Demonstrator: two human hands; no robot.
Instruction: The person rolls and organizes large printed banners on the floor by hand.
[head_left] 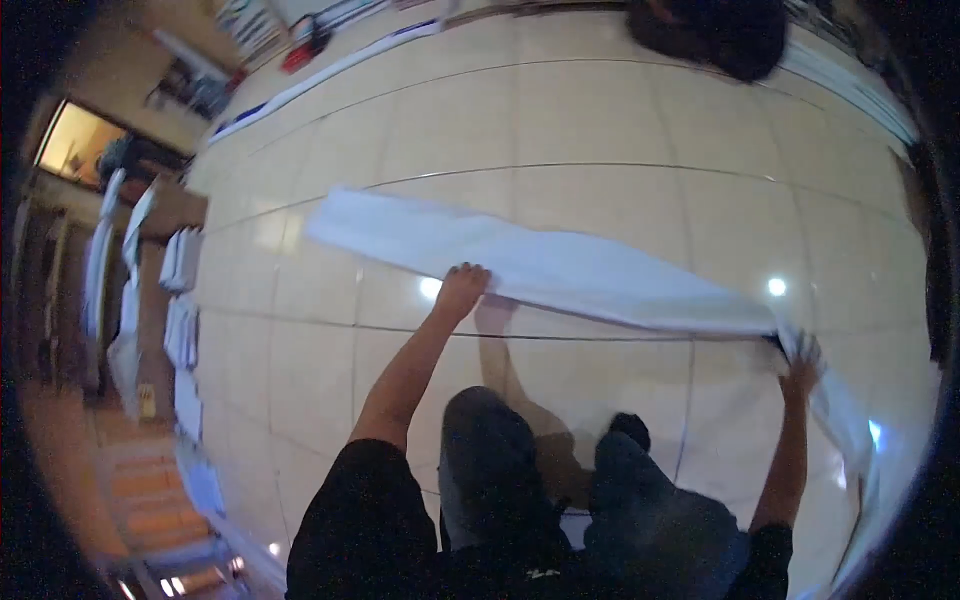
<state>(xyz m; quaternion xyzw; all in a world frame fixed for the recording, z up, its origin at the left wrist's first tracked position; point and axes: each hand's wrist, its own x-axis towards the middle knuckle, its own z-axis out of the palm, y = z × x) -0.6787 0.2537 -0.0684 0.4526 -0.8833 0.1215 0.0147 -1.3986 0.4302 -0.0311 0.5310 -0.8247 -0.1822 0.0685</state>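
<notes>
A long white strip of folded sheet material (590, 268), like fabric or banner sheet, stretches across the tiled floor in front of my knees. My left hand (466, 289) grips its near edge left of the middle, with the fingers curled over the top. At the strip's right end, my right hand (801, 368) is closed on the material, slightly blurred. From there a further length of white material (845, 425) runs down along the right side. A small dark patch shows at the edge beside the right hand.
Stacked white folded bundles (181, 330) and cardboard boxes (175, 208) line the left side. A dark bulky object (712, 35) stands at the far right. Long white rolls (330, 78) lie along the far edge of the tiled floor (590, 115).
</notes>
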